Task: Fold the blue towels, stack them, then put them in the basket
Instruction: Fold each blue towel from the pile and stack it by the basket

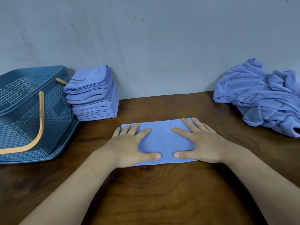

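Both our hands, left hand (129, 144) and right hand (200, 142), press flat with fingers spread on the folded towel (164, 140) at frame center; folded stack (94, 98) and basket (29, 111) sit left, unfolded pile (259, 98) right.

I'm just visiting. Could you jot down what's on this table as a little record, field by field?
Towel in work: folded to a rectangle, lying mid-table
Left hand: flat, pressing its left half
Right hand: flat, pressing its right half
Folded stack: left rear, against the wall
Basket: teal, orange handle, left of the stack
Unfolded pile: crumpled, right rear
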